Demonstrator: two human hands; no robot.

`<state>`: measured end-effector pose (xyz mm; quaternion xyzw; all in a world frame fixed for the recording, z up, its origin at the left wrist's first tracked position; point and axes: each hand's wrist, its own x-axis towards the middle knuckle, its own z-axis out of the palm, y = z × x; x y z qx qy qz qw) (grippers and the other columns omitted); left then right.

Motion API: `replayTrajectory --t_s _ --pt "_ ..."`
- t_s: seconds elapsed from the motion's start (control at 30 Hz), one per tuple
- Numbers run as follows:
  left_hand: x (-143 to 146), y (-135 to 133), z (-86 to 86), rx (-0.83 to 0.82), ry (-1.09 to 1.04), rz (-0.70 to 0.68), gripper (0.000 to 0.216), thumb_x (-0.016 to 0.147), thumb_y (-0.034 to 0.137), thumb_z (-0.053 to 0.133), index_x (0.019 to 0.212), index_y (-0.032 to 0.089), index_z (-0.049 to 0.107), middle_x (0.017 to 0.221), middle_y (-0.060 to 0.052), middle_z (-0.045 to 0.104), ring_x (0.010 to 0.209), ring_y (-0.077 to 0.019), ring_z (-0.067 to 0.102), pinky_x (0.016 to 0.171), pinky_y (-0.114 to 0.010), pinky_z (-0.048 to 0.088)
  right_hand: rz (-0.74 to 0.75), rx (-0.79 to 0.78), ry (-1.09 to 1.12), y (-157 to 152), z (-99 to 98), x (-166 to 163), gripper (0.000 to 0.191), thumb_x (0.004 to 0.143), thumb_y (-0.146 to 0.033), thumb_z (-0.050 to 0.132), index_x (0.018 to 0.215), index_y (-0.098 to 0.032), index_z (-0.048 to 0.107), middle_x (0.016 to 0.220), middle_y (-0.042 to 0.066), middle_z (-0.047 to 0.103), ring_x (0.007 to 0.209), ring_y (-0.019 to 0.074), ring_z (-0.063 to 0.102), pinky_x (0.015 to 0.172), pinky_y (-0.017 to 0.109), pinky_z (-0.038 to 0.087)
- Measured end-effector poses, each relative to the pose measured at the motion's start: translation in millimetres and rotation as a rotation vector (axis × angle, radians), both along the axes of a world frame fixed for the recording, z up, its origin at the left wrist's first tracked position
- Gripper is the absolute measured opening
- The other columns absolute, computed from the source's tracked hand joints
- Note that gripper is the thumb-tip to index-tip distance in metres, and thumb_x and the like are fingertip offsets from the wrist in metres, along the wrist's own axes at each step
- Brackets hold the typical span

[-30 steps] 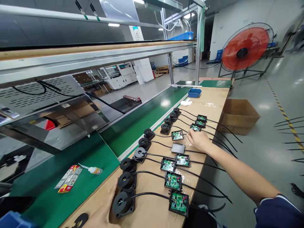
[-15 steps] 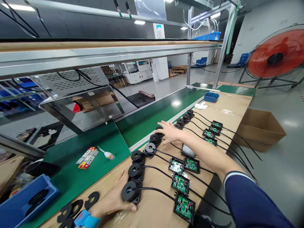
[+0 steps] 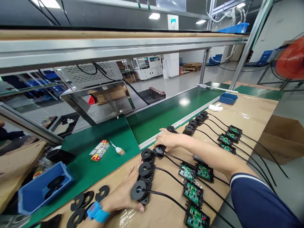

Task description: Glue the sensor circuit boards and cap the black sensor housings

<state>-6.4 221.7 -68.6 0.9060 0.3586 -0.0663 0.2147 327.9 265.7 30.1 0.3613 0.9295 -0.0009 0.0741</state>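
Black round housings (image 3: 139, 191) with square flanges stand in a row on the brown-covered bench, each with a black cable. My left hand (image 3: 122, 194) lies along the left side of the nearest ones, fingers stretched out and thumb by the front flange. Farther up the row, my right hand (image 3: 165, 141) has its fingers curled over another black round housing (image 3: 160, 151), which it partly hides. Cables run right to green circuit boards (image 3: 193, 192) in black open cases. Flat black rings with a gap (image 3: 102, 193) lie left of my left wrist.
A glue bottle (image 3: 120, 151) and a small box (image 3: 99, 150) lie on the green mat. A blue bin (image 3: 45, 186) with black rings stands at left, a blue tray (image 3: 228, 98) at the far end. Overhead runs a metal-framed shelf (image 3: 118, 47). A carton (image 3: 282, 136) stands beside the bench.
My right hand has come nearer along the row, from a farther housing to one closer to my left hand. The left hand stays by the nearest housings. The view has turned left.
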Motion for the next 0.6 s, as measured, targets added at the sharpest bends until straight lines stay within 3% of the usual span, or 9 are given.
replayTrajectory --t_s 0.13,0.23,0.3,0.47,0.6 --pt "3 -1 3.2 -0.009 0.016 0.002 0.163 0.054 0.101 0.066 0.17 0.016 -0.012 0.171 -0.018 -0.015 0.16 -0.0389 -0.014 0.129 -0.054 -0.012 -0.015 -0.065 -0.156 6 15.8 -15 0.055 0.078 -0.015 0.079 0.132 -0.019 0.071 0.123 0.014 0.067 0.129 0.0298 0.054 0.122 0.058 0.017" --pt "6 -1 7.7 -0.027 0.033 0.0 0.166 0.054 0.1 0.067 0.168 0.014 -0.016 0.171 -0.02 -0.014 0.16 -0.0379 -0.014 0.129 -0.054 -0.013 -0.064 -0.081 -0.19 15 18.8 -19 0.067 0.069 -0.011 0.082 0.134 -0.023 0.07 0.15 0.016 0.05 0.147 0.036 0.037 0.122 0.059 0.018" --pt "7 3 9.1 -0.044 0.045 -0.018 0.165 0.055 0.099 0.068 0.168 0.013 -0.016 0.171 -0.018 -0.013 0.16 -0.0348 -0.015 0.128 -0.051 -0.016 -0.129 -0.12 -0.179 24 13.3 -14 0.075 0.071 -0.012 0.079 0.143 -0.03 0.065 0.162 0.014 0.037 0.154 0.0375 0.026 0.122 0.063 0.018" --pt "14 28 9.1 -0.041 -0.016 -0.063 0.17 0.05 0.098 0.072 0.169 0.007 -0.009 0.17 -0.021 -0.015 0.16 -0.0389 -0.016 0.126 -0.054 -0.018 -0.215 -0.186 -0.099 35 -1.3 9 0.075 0.079 -0.024 0.075 0.15 -0.036 0.057 0.144 0.012 0.056 0.136 0.0343 0.052 0.118 0.068 0.023" --pt "40 34 17.0 -0.088 -0.127 -0.123 0.177 0.037 0.094 0.08 0.168 -0.002 0.009 0.169 -0.03 -0.008 0.158 -0.0463 -0.012 0.127 -0.056 -0.007 -0.167 -0.079 -0.051 19 -0.9 21 0.063 0.076 -0.032 0.076 0.138 -0.024 0.069 0.124 0.017 0.068 0.118 0.0381 0.063 0.1 0.056 0.046"
